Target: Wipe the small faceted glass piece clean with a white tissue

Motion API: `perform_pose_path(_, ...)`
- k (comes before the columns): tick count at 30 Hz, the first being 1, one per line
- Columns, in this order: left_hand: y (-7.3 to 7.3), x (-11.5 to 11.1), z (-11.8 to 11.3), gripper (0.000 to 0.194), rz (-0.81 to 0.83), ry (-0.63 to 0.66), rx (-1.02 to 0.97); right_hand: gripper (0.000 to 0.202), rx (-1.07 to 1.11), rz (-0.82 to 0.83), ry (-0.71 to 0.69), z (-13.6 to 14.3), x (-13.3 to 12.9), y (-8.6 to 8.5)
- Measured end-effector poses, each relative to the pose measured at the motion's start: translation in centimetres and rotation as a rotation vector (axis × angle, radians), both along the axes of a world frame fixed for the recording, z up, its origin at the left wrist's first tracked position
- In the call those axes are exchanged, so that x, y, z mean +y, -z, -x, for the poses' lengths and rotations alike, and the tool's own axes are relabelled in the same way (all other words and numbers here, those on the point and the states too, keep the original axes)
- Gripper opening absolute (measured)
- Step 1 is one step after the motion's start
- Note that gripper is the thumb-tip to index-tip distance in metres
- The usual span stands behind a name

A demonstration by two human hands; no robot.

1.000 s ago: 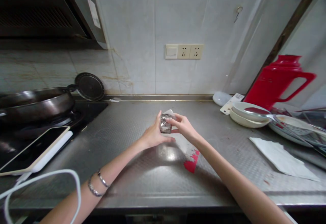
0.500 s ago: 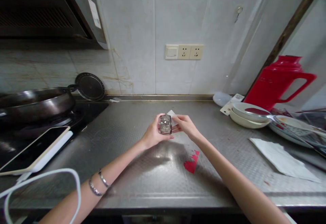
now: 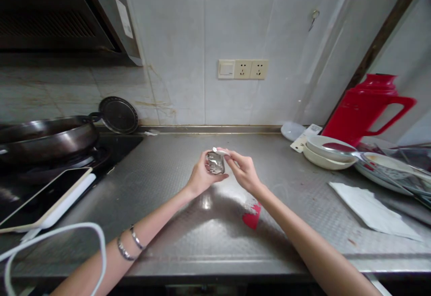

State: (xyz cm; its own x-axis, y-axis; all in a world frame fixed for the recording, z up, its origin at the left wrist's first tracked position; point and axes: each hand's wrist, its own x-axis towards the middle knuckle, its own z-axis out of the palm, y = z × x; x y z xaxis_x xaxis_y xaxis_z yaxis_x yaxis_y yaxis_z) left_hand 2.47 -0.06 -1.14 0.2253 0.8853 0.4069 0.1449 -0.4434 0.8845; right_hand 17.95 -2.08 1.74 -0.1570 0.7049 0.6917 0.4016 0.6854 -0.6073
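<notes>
Above the middle of the metal counter, my left hand (image 3: pixel 200 175) is wrapped round a small see-through glass cup (image 3: pixel 215 163) from its left side. The cup is tilted, and part of it is behind my fingers. My right hand (image 3: pixel 243 170) pinches a folded piece of white tissue (image 3: pixel 220 152) at the cup's upper right edge. Whether the tissue reaches inside the cup, I cannot tell. Below the hands, a jagged red patch (image 3: pixel 251 220) shows on the counter.
A pan (image 3: pixel 50 136) sits on the stove at left, near a phone (image 3: pixel 47 199) and a white cable (image 3: pixel 101 242). At right are stacked bowls (image 3: pixel 330 161), a red thermos jug (image 3: pixel 363 112), a patterned plate (image 3: pixel 384 174) and a white paper napkin (image 3: pixel 373 213).
The cup has turned and shifted slightly left in my left hand. My right hand has brought the tissue from behind the cup to its upper edge.
</notes>
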Motion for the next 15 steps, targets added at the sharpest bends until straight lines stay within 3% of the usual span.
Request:
perform_pose_path(4,0.4,0.8,0.1,0.079,0.030,-0.100,-0.018,0.028,0.009,0.000,0.031,-0.1,-0.3,-0.1)
perform_pose_path(11,0.6,1.2,0.6,0.080,-0.009,-0.085,0.083,0.027,0.070,-0.076,0.170,-0.5,0.3,-0.3)
perform_pose_path(15,0.8,0.4,0.1,0.079,-0.041,-0.032,0.135,0.025,-0.066,-0.161,0.071,-0.4,0.8,-0.1)
